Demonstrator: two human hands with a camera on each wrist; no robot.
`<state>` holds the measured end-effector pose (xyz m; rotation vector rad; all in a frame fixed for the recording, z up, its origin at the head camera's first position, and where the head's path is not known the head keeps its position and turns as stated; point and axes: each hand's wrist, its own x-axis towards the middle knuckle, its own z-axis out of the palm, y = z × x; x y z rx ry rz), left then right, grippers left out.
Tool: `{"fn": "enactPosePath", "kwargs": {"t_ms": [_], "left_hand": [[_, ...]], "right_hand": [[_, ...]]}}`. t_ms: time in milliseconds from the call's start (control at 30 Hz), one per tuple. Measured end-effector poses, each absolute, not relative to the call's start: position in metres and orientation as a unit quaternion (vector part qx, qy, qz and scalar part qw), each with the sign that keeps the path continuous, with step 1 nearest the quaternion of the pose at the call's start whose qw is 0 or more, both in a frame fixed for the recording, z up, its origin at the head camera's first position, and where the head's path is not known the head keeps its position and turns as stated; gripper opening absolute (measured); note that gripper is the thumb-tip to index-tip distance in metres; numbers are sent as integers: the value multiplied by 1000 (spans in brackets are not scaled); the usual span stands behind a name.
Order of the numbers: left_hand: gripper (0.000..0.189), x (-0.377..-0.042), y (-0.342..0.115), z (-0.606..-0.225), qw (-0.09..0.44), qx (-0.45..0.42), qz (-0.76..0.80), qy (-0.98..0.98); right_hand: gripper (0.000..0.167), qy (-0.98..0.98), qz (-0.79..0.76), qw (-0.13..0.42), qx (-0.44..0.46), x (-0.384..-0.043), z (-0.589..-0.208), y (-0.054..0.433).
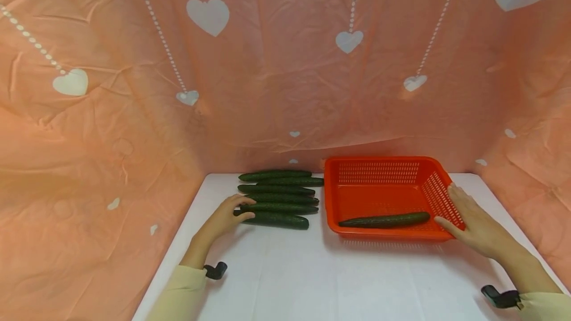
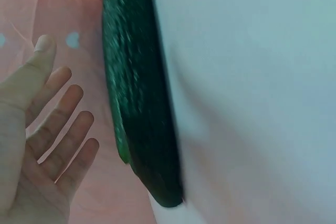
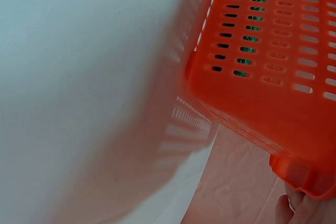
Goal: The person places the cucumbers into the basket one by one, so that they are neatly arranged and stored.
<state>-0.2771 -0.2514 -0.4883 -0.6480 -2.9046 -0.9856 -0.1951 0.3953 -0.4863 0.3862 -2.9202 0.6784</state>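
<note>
My left hand (image 1: 228,216) reaches over the near left ends of a stack of dark green cucumbers (image 1: 290,220), thumb spread from the fingers. In the left wrist view, the loosely bent fingers (image 2: 71,111) stand apart from the nearest cucumber (image 2: 139,85), with nothing between them. My right hand (image 1: 482,227) lies at the right side of a red plastic basket (image 1: 329,202), fingers extended along its rim and thumb near the front corner. One cucumber (image 1: 384,220) lies inside along the basket's front wall. In the right wrist view, part of that hand (image 3: 310,211) shows below the rim.
Several cucumbers lie side by side, left of the basket, on a white table (image 1: 294,276). A pink sheet with white hearts (image 1: 267,88) hangs behind and on both sides. Black wrist cameras (image 1: 216,270) sit on both forearms.
</note>
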Motion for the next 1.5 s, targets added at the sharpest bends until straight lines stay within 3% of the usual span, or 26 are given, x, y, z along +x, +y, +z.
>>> {"fn": "enactPosePath", "kwargs": {"t_ms": [533,1100,1500], "left_hand": [[39,-284,-287,-506,5,-192,-268,-944],[33,-292,-291,-516,-30,-179,-294,-938],[35,-297,-291,-521,-14,-188,-273,-943]], "right_hand": [[99,-966,222,52,121,-196,-484,396],[100,-966,225,46,119,-197,-486,396],[100,-965,229,41,119,-196,-483,396]]}}
